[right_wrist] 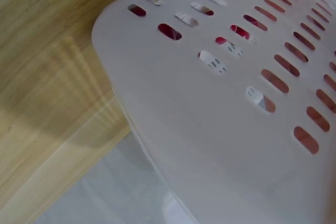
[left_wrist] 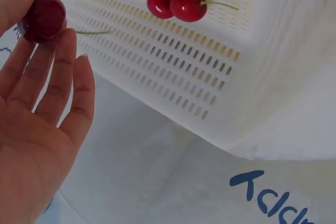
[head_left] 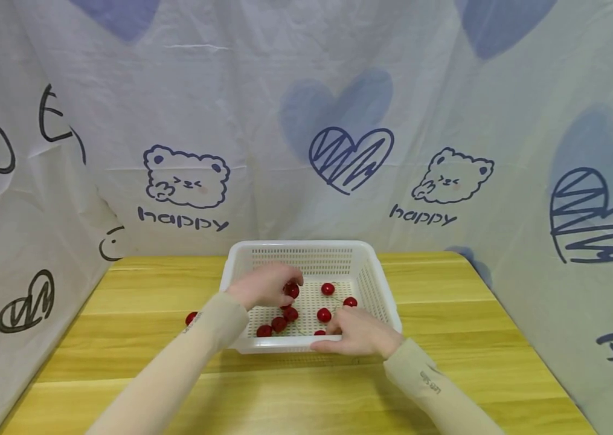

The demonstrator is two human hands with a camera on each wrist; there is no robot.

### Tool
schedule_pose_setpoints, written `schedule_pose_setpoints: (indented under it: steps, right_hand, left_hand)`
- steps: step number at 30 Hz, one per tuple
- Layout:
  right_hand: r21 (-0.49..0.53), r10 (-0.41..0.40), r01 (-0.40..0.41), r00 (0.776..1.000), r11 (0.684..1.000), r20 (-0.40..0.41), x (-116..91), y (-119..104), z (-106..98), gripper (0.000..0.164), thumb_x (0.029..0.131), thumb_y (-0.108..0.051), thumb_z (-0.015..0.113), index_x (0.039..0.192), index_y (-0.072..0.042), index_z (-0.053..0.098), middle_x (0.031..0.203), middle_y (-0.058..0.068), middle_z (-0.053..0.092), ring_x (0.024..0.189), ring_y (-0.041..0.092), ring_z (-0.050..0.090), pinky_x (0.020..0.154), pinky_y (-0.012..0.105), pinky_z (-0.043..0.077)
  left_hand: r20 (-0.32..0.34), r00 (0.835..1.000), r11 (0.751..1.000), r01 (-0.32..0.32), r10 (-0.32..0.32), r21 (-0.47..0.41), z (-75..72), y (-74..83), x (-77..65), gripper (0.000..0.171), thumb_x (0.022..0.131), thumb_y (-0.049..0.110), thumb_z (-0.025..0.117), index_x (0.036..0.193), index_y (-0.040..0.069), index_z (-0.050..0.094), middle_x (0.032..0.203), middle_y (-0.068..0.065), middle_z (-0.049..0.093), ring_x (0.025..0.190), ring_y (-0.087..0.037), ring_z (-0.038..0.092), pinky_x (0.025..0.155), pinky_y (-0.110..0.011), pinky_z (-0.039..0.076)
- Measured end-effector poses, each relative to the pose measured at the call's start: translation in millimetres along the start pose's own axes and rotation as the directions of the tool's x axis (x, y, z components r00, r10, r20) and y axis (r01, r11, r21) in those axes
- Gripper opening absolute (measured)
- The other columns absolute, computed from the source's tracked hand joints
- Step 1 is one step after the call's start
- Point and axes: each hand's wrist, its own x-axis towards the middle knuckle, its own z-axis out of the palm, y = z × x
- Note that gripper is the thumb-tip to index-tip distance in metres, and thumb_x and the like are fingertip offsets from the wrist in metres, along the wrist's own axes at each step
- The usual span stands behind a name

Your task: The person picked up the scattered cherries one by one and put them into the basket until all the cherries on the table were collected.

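Observation:
My left hand (head_left: 267,285) is inside the white perforated basket (head_left: 270,344), over its left half. Its thumb and fingertips pinch a dark red cherry (left_wrist: 44,18) with a green stem trailing off, as the left wrist view shows. At the basket's near right side, my right hand (head_left: 363,331) grips the rim, thumb outside and fingers over the inner side. Through the slots in the wall (right_wrist: 173,93), the right wrist view shows skin and bits of red. Several cherries lie on the basket floor, among them a joined pair (left_wrist: 188,5) and a cherry (head_left: 328,289) farther back.
One cherry (head_left: 192,318) lies on the wooden table (head_left: 447,338) left of the basket, partly behind the left sleeve (head_left: 176,356). Behind the table hangs a white cloth (head_left: 263,199) with bears and hearts, and more cloth closes off both sides.

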Motion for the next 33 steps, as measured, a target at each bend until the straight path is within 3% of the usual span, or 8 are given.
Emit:
schedule_pose_setpoints:
  steps: [19, 29, 33]
  right_hand:
    - [-0.003, -0.017, 0.017, 1.0, 1.0, -0.003, 1.0, 1.5, 1.4, 0.059, 0.081, -0.074, 0.046, 0.051, -0.024, 0.04, 0.047, -0.014, 0.025, 0.042, -0.002, 0.021, 0.041, 0.019, 0.02]
    - [-0.02, -0.032, 0.031, 0.999, 0.999, -0.018, 2.4, 4.5, 2.6, 0.06, 0.08, -0.075, 0.045, 0.051, -0.023, 0.038, 0.049, -0.013, 0.023, 0.044, -0.002, 0.019, 0.042, 0.02, 0.02]
    - [-0.018, -0.033, 0.032, 0.999, 0.999, -0.018, 2.2, 4.8, 2.4, 0.06, 0.081, -0.075, 0.045, 0.05, -0.023, 0.038, 0.049, -0.014, 0.023, 0.044, -0.002, 0.019, 0.042, 0.02, 0.02]
  left_hand:
    - [0.106, 0.994, 1.0, 0.004, -0.005, 0.011, 10.8, 11.7, 18.7, 0.024, 0.081, 0.02, 0.073, 0.104, 0.02, 0.065, 0.087, 0.007, 0.063, 0.077, -0.011, 0.055, 0.072, -0.026, 0.048]
    - [0.122, 0.99, 0.997, -0.071, 0.067, 0.031, 18.7, 13.7, 33.2, 0.028, 0.078, 0.011, 0.074, 0.105, 0.013, 0.068, 0.086, 0.006, 0.064, 0.078, -0.012, 0.055, 0.073, -0.026, 0.048]
    - [0.129, 0.99, 0.997, -0.068, 0.063, 0.036, 21.0, 16.0, 35.0, 0.026, 0.077, 0.008, 0.074, 0.103, 0.013, 0.069, 0.086, 0.003, 0.065, 0.076, -0.013, 0.055, 0.072, -0.026, 0.048]
